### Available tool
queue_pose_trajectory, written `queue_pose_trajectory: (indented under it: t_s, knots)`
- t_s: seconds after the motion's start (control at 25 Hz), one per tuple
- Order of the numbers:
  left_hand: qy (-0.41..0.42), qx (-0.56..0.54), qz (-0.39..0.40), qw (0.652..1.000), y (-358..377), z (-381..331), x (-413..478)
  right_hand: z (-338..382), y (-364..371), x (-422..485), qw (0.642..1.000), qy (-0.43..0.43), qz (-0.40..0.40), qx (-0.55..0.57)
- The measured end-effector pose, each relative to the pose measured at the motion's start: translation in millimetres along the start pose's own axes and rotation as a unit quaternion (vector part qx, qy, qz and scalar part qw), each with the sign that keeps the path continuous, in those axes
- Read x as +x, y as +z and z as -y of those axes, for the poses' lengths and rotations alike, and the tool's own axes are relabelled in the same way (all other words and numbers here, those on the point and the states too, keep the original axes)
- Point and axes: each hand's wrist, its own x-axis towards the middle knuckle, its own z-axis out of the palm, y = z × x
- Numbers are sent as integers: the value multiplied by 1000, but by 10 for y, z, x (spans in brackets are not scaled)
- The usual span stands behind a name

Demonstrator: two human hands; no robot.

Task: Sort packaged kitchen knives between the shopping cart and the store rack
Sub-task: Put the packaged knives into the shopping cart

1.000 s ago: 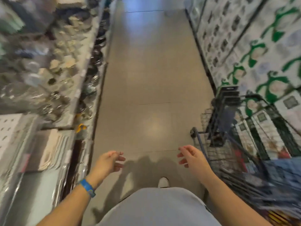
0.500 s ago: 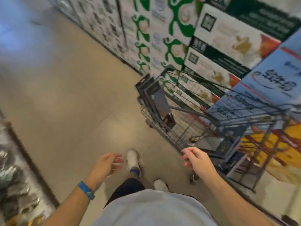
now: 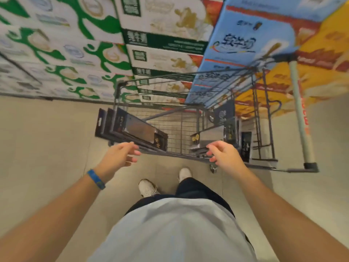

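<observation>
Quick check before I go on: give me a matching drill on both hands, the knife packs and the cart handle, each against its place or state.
Things:
1. left hand
2. right hand
3. knife packs
4. cart handle

Places or states:
A. pale bar at picture right
B. stacked on edge at the cart's left end
C. open, blue wristband on its wrist
D. open, bare wrist, by the cart's near rim

Pairs: 1-C, 2-D, 3-B, 4-A.
</observation>
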Motion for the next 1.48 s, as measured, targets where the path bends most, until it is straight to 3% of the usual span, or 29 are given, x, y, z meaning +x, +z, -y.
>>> queue_pose_trajectory:
  t_s: [0.08, 0.16, 0.24, 0.36, 0.56, 0.68, 0.76, 0.96, 1.16, 1.48]
  knots:
    - [-18, 28, 20, 999, 105, -119, 128, -67, -105, 34, 999, 21, -26, -12]
    - [-34, 43, 27, 998, 233, -212, 195, -94, -226, 148, 994, 23, -46, -100]
    - [-38, 41, 23, 998, 361, -306, 225, -85, -393, 377, 968, 4, -86, -234]
    - [-36, 40, -2, 999, 486, -544, 261, -5, -710, 795, 939, -41, -122, -319]
    - [-24, 35, -40, 998, 652, -858, 313, 10, -887, 1345, 912, 0, -20, -410]
    - [-24, 59, -55, 996, 816, -919, 305, 30, -702, 1342, 889, -44, -14, -455]
    - [-28, 78, -53, 995, 941, -919, 278, 87, -558, 1343, 889, -85, -1, -449]
    - [-52, 126, -6, 991, 1150, -885, 258, -49, -514, 1314, 955, -81, 24, -285]
    - [-42, 129, 5, 991, 1124, -862, 326, -280, -862, 1248, 945, 12, 78, -316]
    - [-17, 121, 35, 992, 852, -888, 408, 367, -932, 1172, 959, -41, 92, -264]
